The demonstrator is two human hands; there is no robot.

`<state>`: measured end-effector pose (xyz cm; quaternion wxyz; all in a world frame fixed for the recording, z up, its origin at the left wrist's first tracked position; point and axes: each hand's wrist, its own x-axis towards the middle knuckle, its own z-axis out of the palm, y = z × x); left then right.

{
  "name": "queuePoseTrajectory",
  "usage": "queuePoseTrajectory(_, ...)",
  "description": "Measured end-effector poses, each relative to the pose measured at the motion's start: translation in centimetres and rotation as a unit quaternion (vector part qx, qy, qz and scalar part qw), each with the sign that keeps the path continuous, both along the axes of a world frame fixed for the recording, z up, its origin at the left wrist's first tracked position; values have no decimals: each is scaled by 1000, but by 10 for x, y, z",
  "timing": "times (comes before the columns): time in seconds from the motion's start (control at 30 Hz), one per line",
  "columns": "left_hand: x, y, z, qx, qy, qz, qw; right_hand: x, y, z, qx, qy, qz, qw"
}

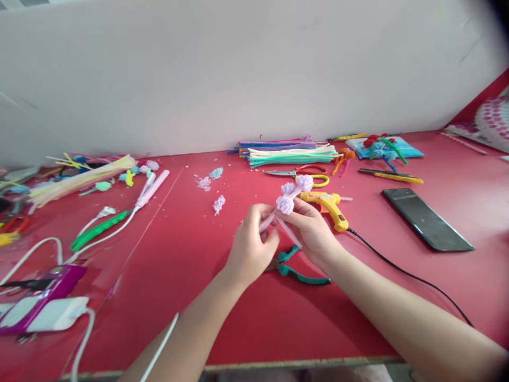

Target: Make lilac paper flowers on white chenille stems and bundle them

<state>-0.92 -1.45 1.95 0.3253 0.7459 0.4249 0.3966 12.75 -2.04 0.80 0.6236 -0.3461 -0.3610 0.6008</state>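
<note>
Several fluffy lilac balls on fuzzy stems form a pipe-cleaner flower piece (285,204) in front of me. My right hand (308,225) pinches it just below the balls. My left hand (254,239) has its fingers closed on a pale lilac stem of the same piece. Under my hands lie teal-handled pliers (304,276), partly covered by them. Just beyond my right hand rests a yellow glue gun (328,204). Red and yellow-handled scissors (306,172) lie behind it.
Pipe-cleaner bundles (292,154) lie along the wall, with another heap (83,183) at left. A pink hair straightener (153,188), a green-handled tool (99,231) and a purple power strip (59,286) with white cables occupy the left. At right are a phone (425,217) and yellow tweezers (392,176).
</note>
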Motion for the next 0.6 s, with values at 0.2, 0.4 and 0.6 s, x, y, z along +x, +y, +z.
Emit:
queuePoseTrajectory(0.2, -3, -1, -4, 308, 205, 69, 927, -5, -5, 3, -20, 31, 7, 999)
queuePoseTrajectory(0.4, -5, -3, 1, 383, 267, 98, 879, -7, -7, 3, 8, 22, -6, 1000)
queuePoseTrajectory(0.6, -6, -1, 2, 360, 256, 74, 894, -8, -6, 1, 9, 28, -29, 999)
